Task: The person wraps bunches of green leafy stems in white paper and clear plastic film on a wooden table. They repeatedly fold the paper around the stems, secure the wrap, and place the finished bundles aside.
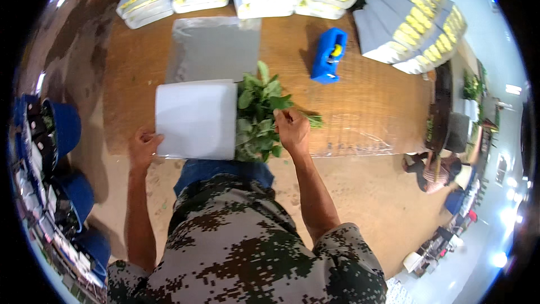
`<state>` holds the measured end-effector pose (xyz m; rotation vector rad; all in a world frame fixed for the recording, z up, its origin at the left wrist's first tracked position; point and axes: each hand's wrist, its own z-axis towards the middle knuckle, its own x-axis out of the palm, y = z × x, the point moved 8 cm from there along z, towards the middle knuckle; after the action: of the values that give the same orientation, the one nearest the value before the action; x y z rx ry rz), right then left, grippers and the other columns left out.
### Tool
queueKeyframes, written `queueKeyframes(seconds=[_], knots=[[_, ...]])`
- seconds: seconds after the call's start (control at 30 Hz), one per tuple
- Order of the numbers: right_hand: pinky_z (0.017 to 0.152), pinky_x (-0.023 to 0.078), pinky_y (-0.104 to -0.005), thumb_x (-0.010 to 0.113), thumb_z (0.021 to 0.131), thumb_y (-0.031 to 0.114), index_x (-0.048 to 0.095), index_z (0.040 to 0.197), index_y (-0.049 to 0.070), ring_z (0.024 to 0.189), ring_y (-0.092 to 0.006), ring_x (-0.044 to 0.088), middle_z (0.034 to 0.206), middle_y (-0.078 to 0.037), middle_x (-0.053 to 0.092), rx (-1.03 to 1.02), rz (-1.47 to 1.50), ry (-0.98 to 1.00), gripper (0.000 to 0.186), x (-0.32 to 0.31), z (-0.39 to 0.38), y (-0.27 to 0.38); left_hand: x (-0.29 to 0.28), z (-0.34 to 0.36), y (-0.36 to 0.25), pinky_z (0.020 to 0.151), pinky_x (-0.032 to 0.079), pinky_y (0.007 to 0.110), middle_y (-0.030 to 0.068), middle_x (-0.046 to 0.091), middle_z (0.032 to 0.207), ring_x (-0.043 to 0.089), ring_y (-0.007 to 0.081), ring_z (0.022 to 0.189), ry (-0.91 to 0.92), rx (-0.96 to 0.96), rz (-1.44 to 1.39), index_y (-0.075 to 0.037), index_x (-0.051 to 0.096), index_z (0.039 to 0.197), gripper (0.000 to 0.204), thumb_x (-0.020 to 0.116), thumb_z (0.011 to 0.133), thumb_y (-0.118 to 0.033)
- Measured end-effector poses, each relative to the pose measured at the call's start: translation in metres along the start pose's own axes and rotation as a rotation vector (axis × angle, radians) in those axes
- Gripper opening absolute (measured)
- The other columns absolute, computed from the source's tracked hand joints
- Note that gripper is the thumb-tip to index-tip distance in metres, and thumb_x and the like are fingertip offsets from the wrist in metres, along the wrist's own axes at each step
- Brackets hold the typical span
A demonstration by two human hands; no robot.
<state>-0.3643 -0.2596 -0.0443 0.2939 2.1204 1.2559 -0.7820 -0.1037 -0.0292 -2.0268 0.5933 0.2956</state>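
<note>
A white paper wrap (194,118) lies on the near edge of the wooden table, with leafy green stems (254,132) poking out of its right side. My left hand (145,142) is at the wrap's lower left edge, fingers bent, thumb by the paper; whether it grips the paper is unclear. My right hand (292,128) is closed on the foliage at the right of the bundle, beside the pale cut stem ends (315,121). A grey sheet (214,45) lies flat behind the wrap.
Stacked wrapped bundles with yellow flowers (410,19) line the back. A blue tape dispenser (326,59) stands right of centre on the wooden table (371,107). Blue buckets (63,129) stand on the floor at left. A person (436,171) crouches beyond the table's right end.
</note>
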Motion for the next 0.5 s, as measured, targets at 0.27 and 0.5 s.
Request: queueKeyframes(seconds=[0.27, 0.5], knots=[[0.074, 0.049, -0.0396, 0.063, 0.087, 0.027, 0.070, 0.093, 0.000, 0.085, -0.0267, 0.065, 0.090, -0.015, 0.070, -0.185, -0.277, -0.509, 0.029, -0.155, 0.181, -0.048, 0.006, -0.006, -0.023, 0.063, 0.048, 0.028, 0.0060, 0.065, 0.078, 0.059, 0.0116, 0.070, 0.038, 0.036, 0.016, -0.001, 0.063, 0.101, 0.027, 0.075, 0.078, -0.005], [0.071, 0.049, -0.0399, 0.065, 0.088, 0.024, 0.069, 0.090, 0.008, 0.080, -0.0182, 0.063, 0.078, 0.001, 0.065, 0.432, -0.067, -0.085, 0.016, -0.148, 0.224, -0.080, 0.004, -0.009, -0.024, 0.066, 0.050, 0.028, 0.0066, 0.066, 0.075, 0.061, 0.0122, 0.069, 0.028, 0.013, 0.004, 0.000, 0.063, 0.105, 0.030, 0.074, 0.078, -0.005]])
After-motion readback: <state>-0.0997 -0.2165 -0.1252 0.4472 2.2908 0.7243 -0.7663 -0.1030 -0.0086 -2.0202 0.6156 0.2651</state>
